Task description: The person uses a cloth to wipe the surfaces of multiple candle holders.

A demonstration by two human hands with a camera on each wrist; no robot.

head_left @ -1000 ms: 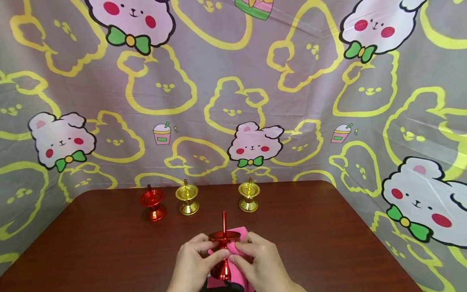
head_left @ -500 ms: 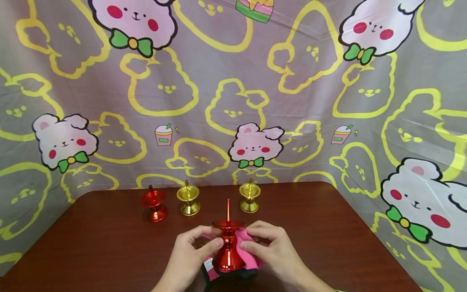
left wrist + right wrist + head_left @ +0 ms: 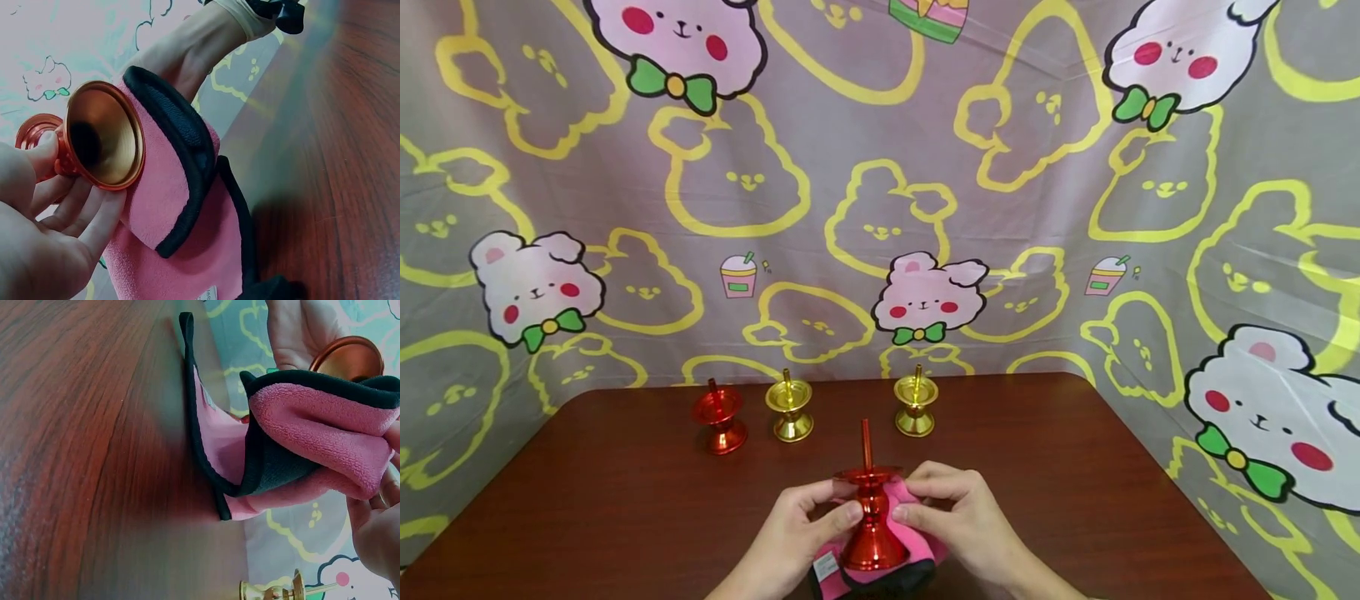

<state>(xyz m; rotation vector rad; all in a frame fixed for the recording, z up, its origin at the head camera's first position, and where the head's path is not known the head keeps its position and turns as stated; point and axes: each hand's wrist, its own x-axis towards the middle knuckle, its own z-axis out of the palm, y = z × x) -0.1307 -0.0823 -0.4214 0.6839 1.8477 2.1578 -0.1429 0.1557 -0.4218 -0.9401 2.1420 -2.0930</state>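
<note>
A shiny red candle holder (image 3: pixel 872 521) with a thin spike on top is held upright near the table's front. My left hand (image 3: pixel 801 529) grips its stem from the left, thumb in front; in the left wrist view the hollow base of the candle holder (image 3: pixel 103 134) shows. My right hand (image 3: pixel 962 517) pinches a pink cloth (image 3: pixel 917 537) with black edging against the holder's right side. The cloth (image 3: pixel 312 431) hangs in folds below the hand in the right wrist view, and a white label shows at its left. Some right fingers are hidden behind the cloth.
Behind the hands on the dark wooden table (image 3: pixel 610 500) stand another red candle holder (image 3: pixel 722 421) and a gold one (image 3: pixel 792 412) at the left. A second gold candle holder (image 3: pixel 915 408) stands right of centre. A patterned curtain (image 3: pixel 820 208) hangs around the table.
Both hands and the red candle holder rose and shifted slightly right, then dipped a little. The holder's base has tilted toward the camera, and the right hand has moved outward along the cloth.
</note>
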